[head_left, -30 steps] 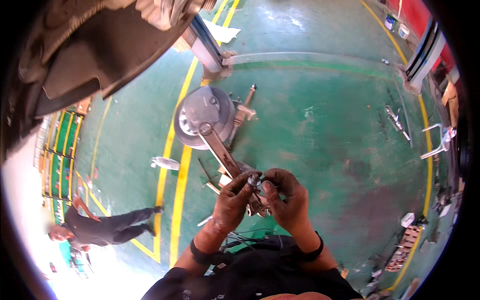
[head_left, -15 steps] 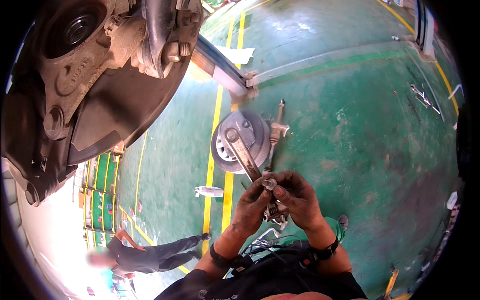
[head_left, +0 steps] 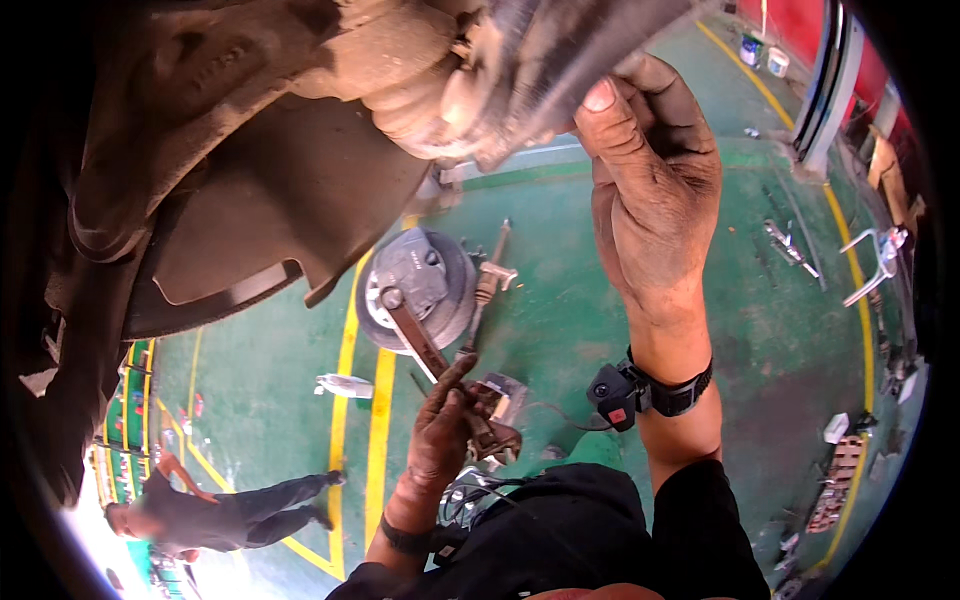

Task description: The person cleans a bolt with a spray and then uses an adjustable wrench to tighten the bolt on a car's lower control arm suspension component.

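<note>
My left hand (head_left: 437, 432) is closed round the lower part of a long metal wrench (head_left: 415, 335), whose rounded head points up and away. My right hand (head_left: 655, 200) is raised to the car's suspension, thumb and fingers curled together by a dark, blurred suspension arm (head_left: 570, 75). Whatever the fingers pinch there is hidden. Left of that hand are a dusty ball-joint-like part (head_left: 400, 60), a cast bracket (head_left: 215, 75) and a brown brake shield (head_left: 290, 190). A greasy metal part (head_left: 492, 432) shows below and beside my left hand.
On the green floor beneath lie a wheel with tyre (head_left: 455, 290), a drive shaft (head_left: 490, 285) and a white bottle-like object (head_left: 345, 386). Another person (head_left: 220, 510) is at lower left. Tools (head_left: 790, 248) lie at right, near a lift post (head_left: 825, 100).
My hands have parted from a small metal piece held between them. The right rose to the suspension; the left moved left and lower with the wrench. The suspension fills more of the view.
</note>
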The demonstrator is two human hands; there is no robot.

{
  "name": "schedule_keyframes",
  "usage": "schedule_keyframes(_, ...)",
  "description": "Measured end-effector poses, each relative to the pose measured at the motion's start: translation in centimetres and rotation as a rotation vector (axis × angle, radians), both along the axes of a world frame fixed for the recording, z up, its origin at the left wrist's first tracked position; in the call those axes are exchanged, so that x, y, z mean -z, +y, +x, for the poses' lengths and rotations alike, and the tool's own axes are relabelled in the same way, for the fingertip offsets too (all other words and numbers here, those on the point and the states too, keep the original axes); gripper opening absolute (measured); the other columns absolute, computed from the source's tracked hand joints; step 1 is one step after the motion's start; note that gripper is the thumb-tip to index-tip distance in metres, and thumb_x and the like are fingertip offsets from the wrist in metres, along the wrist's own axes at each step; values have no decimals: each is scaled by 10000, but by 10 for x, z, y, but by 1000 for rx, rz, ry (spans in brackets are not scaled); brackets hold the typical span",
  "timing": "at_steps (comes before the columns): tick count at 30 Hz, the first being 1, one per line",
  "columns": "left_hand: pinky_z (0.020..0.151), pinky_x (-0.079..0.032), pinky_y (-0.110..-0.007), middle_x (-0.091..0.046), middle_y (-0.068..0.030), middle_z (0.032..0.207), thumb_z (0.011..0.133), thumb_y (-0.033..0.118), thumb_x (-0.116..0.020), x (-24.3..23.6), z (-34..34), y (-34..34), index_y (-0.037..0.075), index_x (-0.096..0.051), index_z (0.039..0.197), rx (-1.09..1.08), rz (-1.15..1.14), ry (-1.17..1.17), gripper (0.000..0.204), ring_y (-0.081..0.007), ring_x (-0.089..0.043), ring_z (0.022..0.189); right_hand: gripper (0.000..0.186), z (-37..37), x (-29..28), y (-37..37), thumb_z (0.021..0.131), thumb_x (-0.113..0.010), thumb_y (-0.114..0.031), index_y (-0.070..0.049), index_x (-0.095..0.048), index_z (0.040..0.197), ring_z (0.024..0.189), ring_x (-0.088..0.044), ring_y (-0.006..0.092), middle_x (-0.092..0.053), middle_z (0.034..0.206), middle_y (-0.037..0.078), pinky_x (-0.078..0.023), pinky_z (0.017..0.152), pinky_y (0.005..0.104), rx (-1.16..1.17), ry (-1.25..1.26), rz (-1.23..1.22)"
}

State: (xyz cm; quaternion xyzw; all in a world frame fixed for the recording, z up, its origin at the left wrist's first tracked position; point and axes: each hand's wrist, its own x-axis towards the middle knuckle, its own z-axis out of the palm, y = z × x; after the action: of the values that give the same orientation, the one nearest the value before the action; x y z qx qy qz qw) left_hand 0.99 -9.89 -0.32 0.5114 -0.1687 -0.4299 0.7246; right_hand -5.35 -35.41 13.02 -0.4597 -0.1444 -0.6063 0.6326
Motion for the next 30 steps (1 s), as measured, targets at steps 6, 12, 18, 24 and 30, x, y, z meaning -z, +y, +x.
schedule_keyframes(6,817,-463,-313,-506,-22,967,916,412,-616,9,10,21,9,-364,1405,-165,-8,42,682,-151,-517,871,276,-6,-16,-10,857,-713,-30,41,-601,1098,898,-649,143,-696,963,107,-535,791,274,131,-71,-3)
schedule_keyframes(12,781,-469,-271,-514,-14,918,966,286,-564,17,11,46,-9,-449,1342,-300,-96,104,491,-131,-527,818,211,-11,-16,-8,860,-698,-1,31,-609,1049,871,-646,140,-692,950,105,-534,790,280,153,-9,-60)
schedule_keyframes(18,773,-468,-270,-508,-18,917,969,293,-554,9,8,55,-4,-472,1317,-329,-103,101,465,-128,-520,809,190,-11,-17,-9,896,-676,-64,31,-610,1048,789,-629,138,-684,916,93,-525,725,276,158,36,-81)
schedule_keyframes(24,777,-444,-262,-499,-17,917,964,321,-564,-1,-1,54,-5,-477,1308,-367,-148,123,482,-114,-507,837,227,-15,-19,-6,935,-638,-120,20,-586,1106,743,-597,132,-671,908,76,-496,663,273,149,149,-109)
schedule_keyframes(30,762,-459,-290,-504,-10,952,963,351,-566,20,4,61,46,-477,1312,-408,-166,120,472,-134,-528,826,248,-22,-19,-10,963,-603,-163,16,-560,1129,791,-594,125,-657,960,77,-485,687,257,333,266,-301)
